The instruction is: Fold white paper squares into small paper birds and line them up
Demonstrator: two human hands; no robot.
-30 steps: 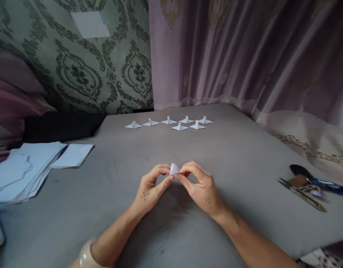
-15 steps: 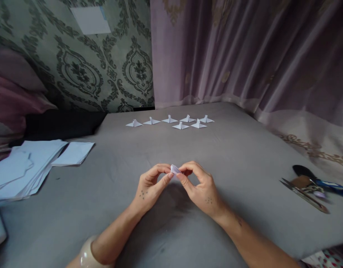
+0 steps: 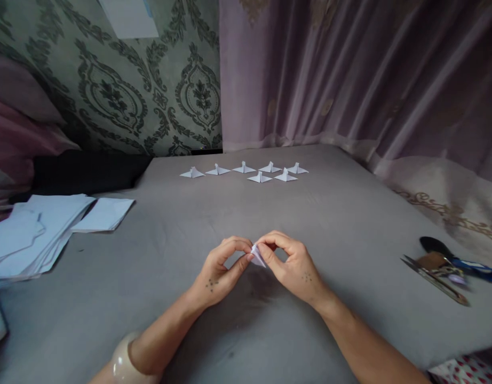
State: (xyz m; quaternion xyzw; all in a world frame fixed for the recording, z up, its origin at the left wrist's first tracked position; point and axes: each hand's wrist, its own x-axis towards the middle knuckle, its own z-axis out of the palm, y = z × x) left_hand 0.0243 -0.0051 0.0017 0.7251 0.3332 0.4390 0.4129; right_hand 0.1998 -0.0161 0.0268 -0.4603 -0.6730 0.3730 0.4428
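Between my hands is a small folded piece of white paper (image 3: 259, 257), held above the grey cloth surface (image 3: 182, 224). My left hand (image 3: 225, 266) pinches its left side between thumb and fingertips. From the other side, my right hand (image 3: 290, 264) grips the paper's upper right part with thumb and forefinger. A pointed end slants down to the right below the fingers. Parts of the paper are covered by my fingertips. Farther back, several folded white paper figures (image 3: 260, 177) with spread points stand in two loose rows.
A stack of white paper sheets (image 3: 49, 229) lies at the left beside a smaller pile of cut paper (image 3: 105, 214). At the right are scissors (image 3: 436, 282), a blue-handled tool (image 3: 474, 269) and a brown item (image 3: 432, 261). A purple curtain (image 3: 310, 80) hangs behind.
Both hands have shifted slightly right with the folded paper. The paper is turned so that a point now slants downward, and my right fingers have moved up over its top.
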